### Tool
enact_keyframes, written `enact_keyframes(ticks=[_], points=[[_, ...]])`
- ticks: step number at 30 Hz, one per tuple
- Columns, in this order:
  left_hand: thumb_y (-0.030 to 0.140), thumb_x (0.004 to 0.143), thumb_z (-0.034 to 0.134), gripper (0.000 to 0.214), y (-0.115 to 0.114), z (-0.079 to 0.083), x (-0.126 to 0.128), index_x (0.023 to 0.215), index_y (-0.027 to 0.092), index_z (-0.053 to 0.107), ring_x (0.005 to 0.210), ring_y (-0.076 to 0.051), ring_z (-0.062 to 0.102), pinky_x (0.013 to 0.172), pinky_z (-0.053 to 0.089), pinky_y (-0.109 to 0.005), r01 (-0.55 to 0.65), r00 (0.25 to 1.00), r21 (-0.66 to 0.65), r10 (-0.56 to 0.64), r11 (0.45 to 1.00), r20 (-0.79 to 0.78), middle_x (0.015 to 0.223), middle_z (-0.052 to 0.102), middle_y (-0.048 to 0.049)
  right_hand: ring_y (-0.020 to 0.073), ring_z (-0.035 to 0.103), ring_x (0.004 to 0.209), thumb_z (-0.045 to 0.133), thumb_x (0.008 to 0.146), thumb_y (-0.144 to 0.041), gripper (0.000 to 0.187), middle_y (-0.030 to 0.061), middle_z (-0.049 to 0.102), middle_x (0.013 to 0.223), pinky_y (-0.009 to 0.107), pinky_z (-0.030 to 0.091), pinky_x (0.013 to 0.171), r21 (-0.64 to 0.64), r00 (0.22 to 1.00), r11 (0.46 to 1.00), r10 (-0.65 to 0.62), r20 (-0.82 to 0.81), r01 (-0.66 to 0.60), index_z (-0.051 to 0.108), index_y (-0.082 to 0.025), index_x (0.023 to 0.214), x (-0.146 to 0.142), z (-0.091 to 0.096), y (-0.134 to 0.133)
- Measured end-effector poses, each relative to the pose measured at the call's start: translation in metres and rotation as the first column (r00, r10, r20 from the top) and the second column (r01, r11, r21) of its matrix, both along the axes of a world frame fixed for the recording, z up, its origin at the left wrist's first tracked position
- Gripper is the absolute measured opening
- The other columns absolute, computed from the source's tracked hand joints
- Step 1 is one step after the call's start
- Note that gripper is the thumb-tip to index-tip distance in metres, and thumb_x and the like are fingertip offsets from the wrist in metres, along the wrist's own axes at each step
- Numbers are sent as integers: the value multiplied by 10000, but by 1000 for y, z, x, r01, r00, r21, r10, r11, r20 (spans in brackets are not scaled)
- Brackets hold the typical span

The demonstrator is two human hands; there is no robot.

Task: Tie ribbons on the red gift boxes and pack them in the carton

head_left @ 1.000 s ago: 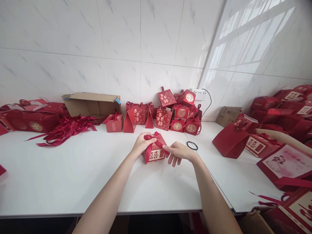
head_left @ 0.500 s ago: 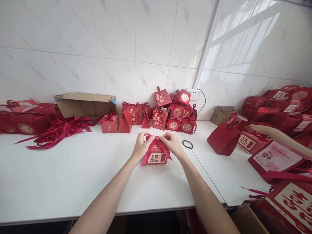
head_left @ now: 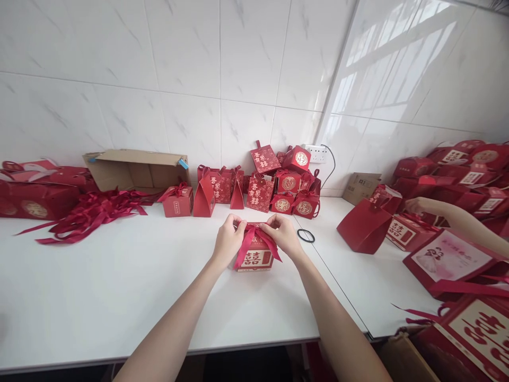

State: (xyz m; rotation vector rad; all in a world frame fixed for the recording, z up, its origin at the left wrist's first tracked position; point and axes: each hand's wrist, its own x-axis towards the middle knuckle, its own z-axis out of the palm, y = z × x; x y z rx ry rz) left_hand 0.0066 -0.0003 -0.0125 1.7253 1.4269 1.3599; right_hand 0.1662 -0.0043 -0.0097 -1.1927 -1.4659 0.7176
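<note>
A small red gift box point(head_left: 257, 260) with a cream label stands upright on the white table in front of me. A crimson ribbon point(head_left: 271, 245) is tied in a bow at its top, with two tails hanging down the front. My left hand point(head_left: 229, 239) pinches the bow's left side, thumb against fingers. On the other side, my right hand point(head_left: 280, 233) pinches the right part of the ribbon close to the knot. The box's top edge shows between the hands; the fingertips behind the bow are partly hidden.
Loose crimson ribbons point(head_left: 95, 215) lie left, before an open cardboard box point(head_left: 135, 170). Several red gift boxes point(head_left: 260, 193) line the tiled wall. A black ring point(head_left: 306, 235) lies right of my hands. Another person's arm point(head_left: 457, 215) reaches among the red boxes at right.
My left hand has shifted slightly along the bow, and the left ribbon tail has moved a little right. The other person's arm at right has lifted slightly.
</note>
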Motion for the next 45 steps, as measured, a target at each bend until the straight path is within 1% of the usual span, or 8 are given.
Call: enact_keyframes(ticks=[11, 19, 22, 25, 29, 35, 42, 45], points=[[206, 798, 472, 141, 1, -3, -1, 679, 221, 400, 603, -162, 505, 607, 358, -276, -40, 999, 5, 40, 999, 3, 628, 515, 27, 82, 481, 435, 755, 554, -534, 463, -50, 530, 532, 212, 380, 408, -167, 988, 974, 154, -20, -155, 453, -189, 615, 16, 11, -3], [244, 797, 474, 121, 3, -6, 0, 697, 219, 410, 650, -158, 525, 632, 379, -272, 10, 1000, -15, -10, 1000, 20, 671, 523, 25, 169, 577, 782, 629, 707, -536, 379, 31, 609, 804, 305, 463, 706, 79, 987, 996, -53, 151, 41, 564, -179, 816, 19, 13, -6], [240, 779, 492, 67, 5, -8, -1, 737, 214, 446, 678, -164, 544, 656, 404, -282, 32, 998, -23, -31, 999, 49, 698, 545, 16, 206, 553, 1007, 643, 736, -479, 362, 74, 591, 1043, 361, 451, 871, 283, 957, 952, 33, 288, -119, 594, -195, 955, 13, 15, -16], [164, 733, 512, 83, 7, -9, -2, 805, 205, 501, 777, -180, 558, 723, 438, -302, 14, 1000, 54, -15, 998, 23, 797, 569, -16, 240, 539, 1071, 771, 620, -381, 579, 79, 577, 1120, 425, 416, 955, 260, 804, 896, 158, 574, -361, 570, -233, 1142, 5, 13, -23], [73, 712, 463, 226, 8, -7, -4, 844, 204, 592, 1027, -202, 533, 906, 435, -348, 96, 995, 185, -93, 978, -30, 998, 584, -58, 233, 581, 1024, 669, 692, -151, 510, 71, 631, 1095, 440, 427, 941, 296, 737, 895, 52, 674, -333, 564, -235, 1183, -1, 4, -21], [55, 730, 367, 348, 9, -4, -6, 789, 207, 675, 1116, -178, 541, 1020, 401, -351, 229, 973, 162, -230, 960, -8, 1144, 587, -54, 218, 601, 1011, 570, 826, -124, 163, 77, 688, 1026, 435, 423, 927, 537, 745, 748, -86, 661, -390, 658, -205, 937, -10, -10, -14], [81, 661, 387, 315, 10, -5, -5, 636, 206, 675, 938, -190, 611, 947, 454, -354, 293, 952, 130, -302, 947, 57, 913, 671, -47, 171, 586, 765, 542, 893, -173, 119, 40, 705, 848, 388, 423, 828, 743, 717, 563, -342, 608, -362, 650, -196, 847, -26, -10, -31], [102, 666, 384, 316, 11, -4, -5, 614, 215, 674, 964, -199, 606, 976, 434, -363, 291, 948, 116, -303, 950, 101, 891, 690, -35, 166, 568, 710, 491, 905, -133, 164, 50, 683, 823, 329, 448, 694, 672, 664, 569, -270, 697, -474, 634, -184, 843, -37, -16, -51]])
